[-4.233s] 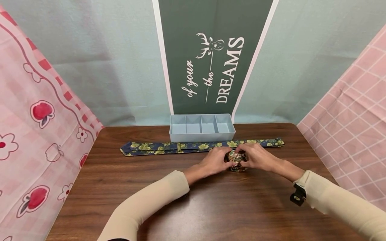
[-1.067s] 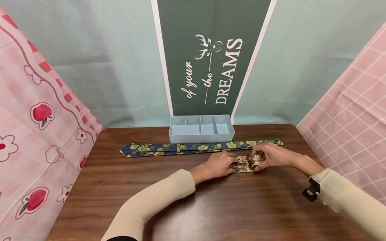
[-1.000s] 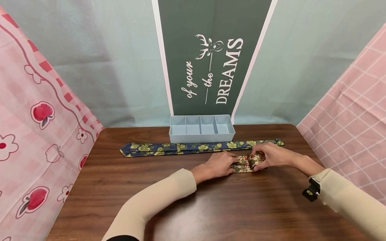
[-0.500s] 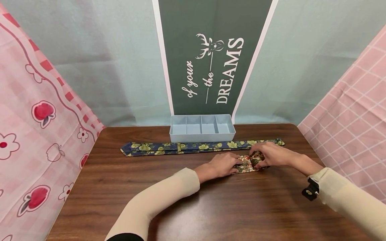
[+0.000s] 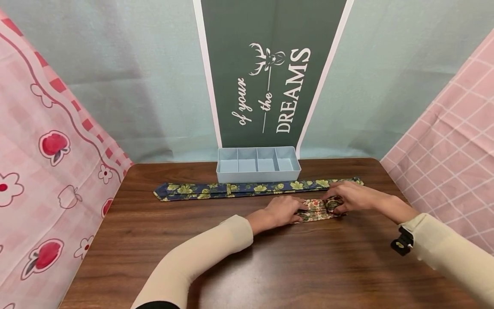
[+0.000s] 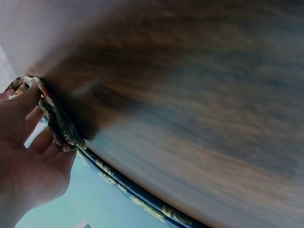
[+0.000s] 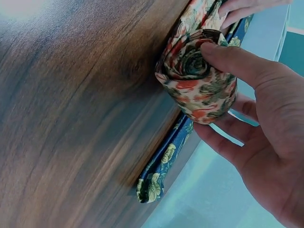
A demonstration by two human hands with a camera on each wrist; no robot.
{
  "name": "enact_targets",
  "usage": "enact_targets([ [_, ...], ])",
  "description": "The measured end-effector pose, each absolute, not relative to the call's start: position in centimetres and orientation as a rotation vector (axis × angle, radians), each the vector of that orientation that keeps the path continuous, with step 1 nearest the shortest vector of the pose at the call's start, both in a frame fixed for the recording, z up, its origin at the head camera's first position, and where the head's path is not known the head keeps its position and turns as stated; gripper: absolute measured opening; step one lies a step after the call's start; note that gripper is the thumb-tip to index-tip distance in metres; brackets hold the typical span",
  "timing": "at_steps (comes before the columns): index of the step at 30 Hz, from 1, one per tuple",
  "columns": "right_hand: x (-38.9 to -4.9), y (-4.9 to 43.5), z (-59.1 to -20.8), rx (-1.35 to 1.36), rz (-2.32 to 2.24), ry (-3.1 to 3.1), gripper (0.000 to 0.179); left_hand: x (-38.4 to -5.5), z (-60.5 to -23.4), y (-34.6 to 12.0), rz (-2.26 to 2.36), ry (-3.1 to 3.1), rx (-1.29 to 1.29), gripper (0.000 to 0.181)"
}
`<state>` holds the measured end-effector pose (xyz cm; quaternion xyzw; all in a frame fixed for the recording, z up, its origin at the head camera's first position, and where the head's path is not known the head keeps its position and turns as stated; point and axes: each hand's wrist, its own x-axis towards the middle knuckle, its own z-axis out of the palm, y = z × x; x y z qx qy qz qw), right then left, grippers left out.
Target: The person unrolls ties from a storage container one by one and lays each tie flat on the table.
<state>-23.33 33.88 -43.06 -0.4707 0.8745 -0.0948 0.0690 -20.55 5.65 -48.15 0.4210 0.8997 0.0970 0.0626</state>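
Toward the desk's far right corner, the right hand gripped the coiled red-patterned tie; the left hand pinched its flat part. It seemed light, soft, slippery, best held across the coil.

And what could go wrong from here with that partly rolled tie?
The coil might loosen if the right hand, thumb on its spiral side, slips. The flat stretch of the patterned tie could skew if the left hand lets go. The right hand also appears close to the blue floral tie, so it might nudge that.
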Motion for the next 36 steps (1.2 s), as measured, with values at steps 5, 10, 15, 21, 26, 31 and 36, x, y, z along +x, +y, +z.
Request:
enact_targets([
  [5, -23.2, 34.3, -43.0, -1.446, -0.282, 2.633, 0.045, -20.7, -48.1, 5.0, 0.247, 2.722, 1.294, 0.045],
  [10, -23.0, 34.8, -43.3, -1.468, -0.298, 2.646, 0.053, -20.8, -47.9, 4.5, 0.220, 2.714, 1.294, 0.045],
  [15, -22.9, 35.1, -43.5, -1.513, -0.261, 2.673, 0.064, -20.7, -47.8, 4.0, 0.215, 2.707, 1.267, 0.046],
  [21, -22.8, 35.4, -43.6, -1.533, -0.223, 2.696, 0.065, -20.7, -47.8, 3.4, 0.220, 2.708, 1.266, 0.047],
  [26, -23.1, 35.9, -43.6, -1.562, -0.329, 2.697, 0.053, -20.6, -47.7, 3.1, 0.229, 2.707, 1.253, 0.048],
  [31, -23.0, 35.8, -43.8, -1.564, -0.384, 2.727, 0.046, -20.6, -47.6, 2.9, 0.258, 2.707, 1.233, 0.049],
  [36, -23.0, 35.6, -43.8, -1.547, -0.387, 2.758, 0.033, -20.5, -47.5, 2.5, 0.286, 2.703, 1.210, 0.048],
])
